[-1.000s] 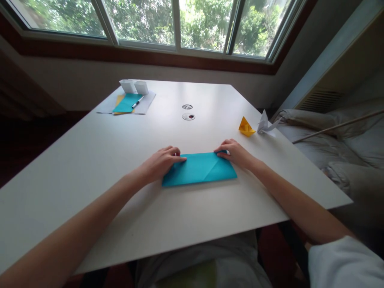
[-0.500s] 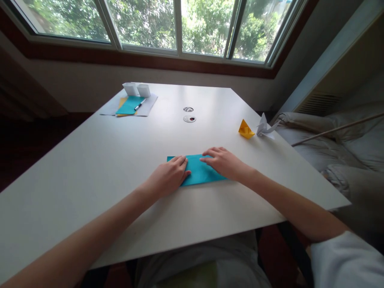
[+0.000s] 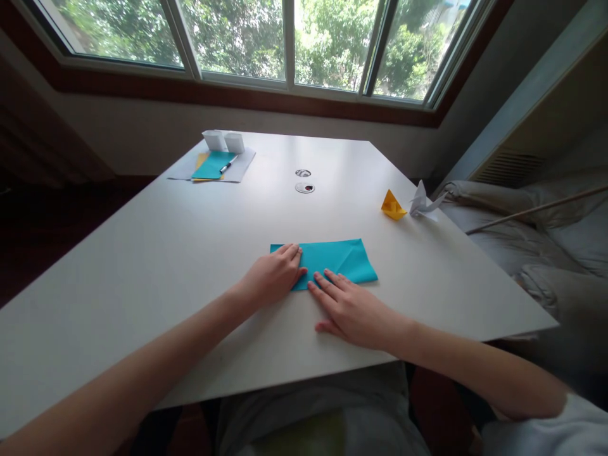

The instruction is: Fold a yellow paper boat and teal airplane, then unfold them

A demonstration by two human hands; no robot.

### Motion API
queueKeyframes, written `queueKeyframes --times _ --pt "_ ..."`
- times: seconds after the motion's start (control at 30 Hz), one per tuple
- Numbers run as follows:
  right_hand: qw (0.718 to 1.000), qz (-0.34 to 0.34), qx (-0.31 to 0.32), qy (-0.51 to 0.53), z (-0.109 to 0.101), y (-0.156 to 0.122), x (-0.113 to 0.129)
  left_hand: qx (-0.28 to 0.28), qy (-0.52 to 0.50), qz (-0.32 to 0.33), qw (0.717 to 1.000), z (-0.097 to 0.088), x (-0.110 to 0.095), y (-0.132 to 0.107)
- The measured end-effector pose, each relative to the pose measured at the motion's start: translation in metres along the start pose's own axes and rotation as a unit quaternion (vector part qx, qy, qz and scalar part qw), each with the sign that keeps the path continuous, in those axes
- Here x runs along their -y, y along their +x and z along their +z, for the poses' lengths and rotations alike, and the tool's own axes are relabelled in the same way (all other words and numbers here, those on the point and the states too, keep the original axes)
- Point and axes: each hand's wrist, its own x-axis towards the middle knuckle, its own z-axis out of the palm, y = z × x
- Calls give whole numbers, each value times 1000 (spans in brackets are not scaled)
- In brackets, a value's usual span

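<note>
White tabletop [image 3: 190, 253] fills the view beneath a wide window. Near its front middle lies a folded teal paper rectangle [image 3: 339, 259], flat, with its long axis running left to right and a diagonal crease on its right half. Its near-left corner is hidden under the left hand [image 3: 273, 278], which lies palm down with the fingers pressed together on the paper. The right hand [image 3: 349, 310] lies flat on the table with the fingers slightly spread. Its fingertips meet the paper's near edge, but whether they overlap it is unclear.
</note>
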Motion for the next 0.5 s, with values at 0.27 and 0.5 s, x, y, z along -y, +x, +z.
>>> queueKeyframes --times 0.27,0.5 --pt "1000 -13 -14 21 0 -1 -8 24 -32 14 999 -1 8 -5" --pt "1000 -20 -15 12 0 0 -11 47 -53 38 997 -9 21 -5"
